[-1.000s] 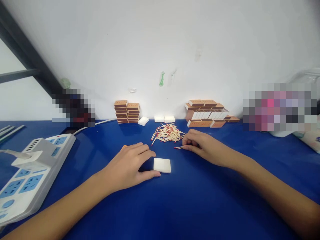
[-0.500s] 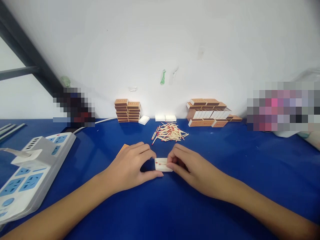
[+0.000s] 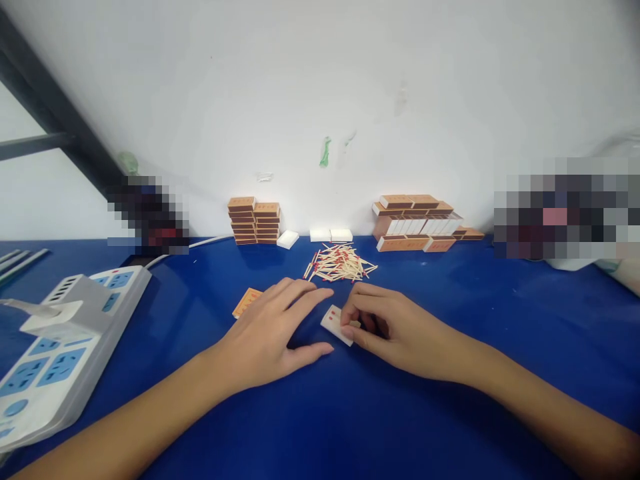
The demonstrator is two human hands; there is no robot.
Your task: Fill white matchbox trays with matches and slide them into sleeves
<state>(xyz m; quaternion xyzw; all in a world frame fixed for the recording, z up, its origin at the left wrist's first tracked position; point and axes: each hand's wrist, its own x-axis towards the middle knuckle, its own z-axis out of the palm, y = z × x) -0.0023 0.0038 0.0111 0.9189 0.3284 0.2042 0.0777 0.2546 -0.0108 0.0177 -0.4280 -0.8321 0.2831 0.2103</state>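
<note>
A small white matchbox tray (image 3: 330, 324) lies tilted at an angle on the blue table, with two red match heads (image 3: 331, 315) showing in it. My right hand (image 3: 380, 327) is over the tray's right part, thumb and finger pinched on a match whose far end they hide. To the left of the tray, my left hand (image 3: 280, 327) is open, thumb and fingers spread and apart from it. An orange matchbox sleeve (image 3: 247, 302) lies partly under my left hand. Beyond both hands is a loose pile of red-tipped matches (image 3: 343, 263).
Matchboxes are stacked against the wall at left (image 3: 255, 223) and right (image 3: 415, 223). Several white trays (image 3: 320, 235) lie between the stacks. A white power strip (image 3: 75, 347) with a plugged-in adapter takes up the left side, its cable (image 3: 210, 241) running toward the wall.
The tray has turned and shifted right, with its far left corner now pointing away. My left hand has let go of it and opened wider, uncovering more of the orange sleeve.
</note>
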